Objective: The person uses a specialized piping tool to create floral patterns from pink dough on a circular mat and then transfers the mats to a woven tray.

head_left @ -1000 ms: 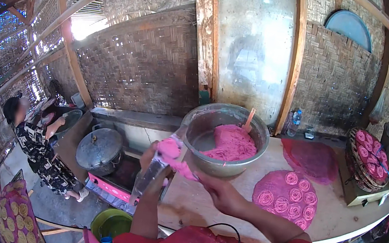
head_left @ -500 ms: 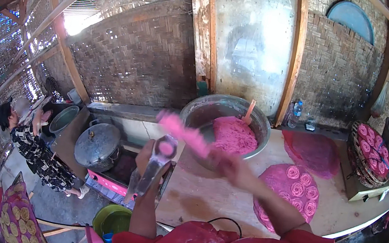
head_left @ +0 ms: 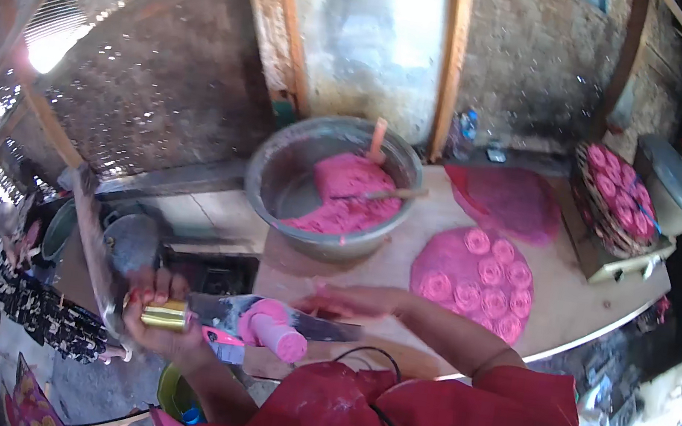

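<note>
Head view is showing the left hand point(head_left: 159, 318) clenching a knife point(head_left: 292, 325) whose dough lump point(head_left: 278, 334) risks sliding off, right hand point(head_left: 346, 302) open.

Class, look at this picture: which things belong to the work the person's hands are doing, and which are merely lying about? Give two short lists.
In use:
left hand gripping the knife
pink dough lump on the blade
right hand open, just above the blade
basin of pink dough
round mat of pink rosettes

Lying about:
bottle by the wall
lidded pot
green bowl
</note>
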Tool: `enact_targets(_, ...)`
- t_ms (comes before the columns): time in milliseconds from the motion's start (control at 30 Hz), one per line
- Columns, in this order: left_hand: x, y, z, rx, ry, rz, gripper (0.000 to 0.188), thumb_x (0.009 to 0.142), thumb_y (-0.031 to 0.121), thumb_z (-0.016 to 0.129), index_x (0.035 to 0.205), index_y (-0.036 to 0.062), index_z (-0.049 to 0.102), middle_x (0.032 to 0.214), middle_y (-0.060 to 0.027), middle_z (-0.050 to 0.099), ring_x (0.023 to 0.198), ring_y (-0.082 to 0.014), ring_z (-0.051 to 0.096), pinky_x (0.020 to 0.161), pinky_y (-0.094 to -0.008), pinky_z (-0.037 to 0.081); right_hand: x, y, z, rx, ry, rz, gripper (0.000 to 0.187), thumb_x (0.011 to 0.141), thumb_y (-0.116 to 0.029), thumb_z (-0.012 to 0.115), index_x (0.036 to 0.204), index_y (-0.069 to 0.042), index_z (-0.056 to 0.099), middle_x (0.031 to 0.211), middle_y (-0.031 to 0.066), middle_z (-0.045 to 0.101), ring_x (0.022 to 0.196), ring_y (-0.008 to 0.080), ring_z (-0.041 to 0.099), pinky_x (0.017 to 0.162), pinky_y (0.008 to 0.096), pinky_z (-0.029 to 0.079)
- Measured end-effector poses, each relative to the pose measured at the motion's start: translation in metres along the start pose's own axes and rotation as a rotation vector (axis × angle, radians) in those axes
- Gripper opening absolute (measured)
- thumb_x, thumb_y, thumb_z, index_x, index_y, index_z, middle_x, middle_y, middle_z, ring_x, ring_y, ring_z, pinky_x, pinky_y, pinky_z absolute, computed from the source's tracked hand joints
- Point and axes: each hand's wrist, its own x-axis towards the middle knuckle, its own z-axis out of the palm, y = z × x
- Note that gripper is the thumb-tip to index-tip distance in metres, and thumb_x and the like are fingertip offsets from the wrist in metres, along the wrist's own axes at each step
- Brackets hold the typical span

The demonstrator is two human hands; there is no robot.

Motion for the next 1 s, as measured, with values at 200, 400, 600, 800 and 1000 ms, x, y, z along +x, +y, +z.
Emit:
enact_targets(200,-0.021,-0.101,-0.037,0.479,0.333,-0.373,0.022,0.085,0.019,0.057,0.101,0.0046,0.059,0.099,-0.0091,0.058,0.102,-0.0218,0.055,0.084,-0.0362,0.046,-0.052,0.092,0.0,0.675,-0.072,0.003,0.077,0.084,-0.077,0.018,0.084,-0.005,0.045,0.062,0.0017,0.046,0.042,0.0088,0.036,0.038,0.0223,0.029)
enact_targets(400,-0.087,-0.132,-0.05,0.747,-0.343,-0.661,0.05,0.075,0.013,0.072,0.12,0.0009,0.052,0.118,-0.0108,0.057,0.107,-0.02,0.056,0.092,-0.036,0.046,-0.166,0.054,0.022,0.25,0.767,-0.277,0.078,0.082,-0.079,0.02,0.085,-0.005,0.046,0.052,-0.0021,0.037,0.034,0.0072,0.031,0.033,0.0196,0.025)
enact_targets(600,-0.11,-0.165,0.043,0.511,-0.551,-1.101,0.039,0.094,0.024,0.043,0.123,-0.0019,0.046,0.124,-0.0187,0.051,0.116,-0.0294,0.05,0.104,-0.0466,0.039,-0.198,0.034,0.039,-1.135,1.148,-0.732,0.071,0.092,-0.049,0.044,0.143,-0.004,0.022,0.085,0.0219,0.064,0.075,0.0378,0.065,0.066,0.0447,0.05)
enact_targets(800,-0.131,-0.186,0.058,0.502,-0.837,-1.195,0.077,0.063,0.012,0.084,0.127,0.0024,0.041,0.123,-0.0103,0.05,0.113,-0.0217,0.051,0.095,-0.0339,0.044,-0.232,0.01,0.066,-1.209,0.984,-0.189,0.071,0.089,-0.045,0.051,0.142,-0.007,0.024,0.088,0.0242,0.063,0.077,0.0419,0.062,0.07,0.0492,0.049)
enact_targets(1000,-0.186,-0.209,0.06,0.553,-0.824,-1.132,0.068,0.067,0.02,0.084,0.122,0.0043,0.049,0.12,-0.0093,0.053,0.11,-0.0195,0.052,0.092,-0.0333,0.045,-0.237,0.04,0.036,-1.064,0.816,0.054,0.064,0.093,-0.049,0.04,0.142,-0.01,0.026,0.101,0.0252,0.062,0.094,0.0416,0.061,0.084,0.0487,0.046)
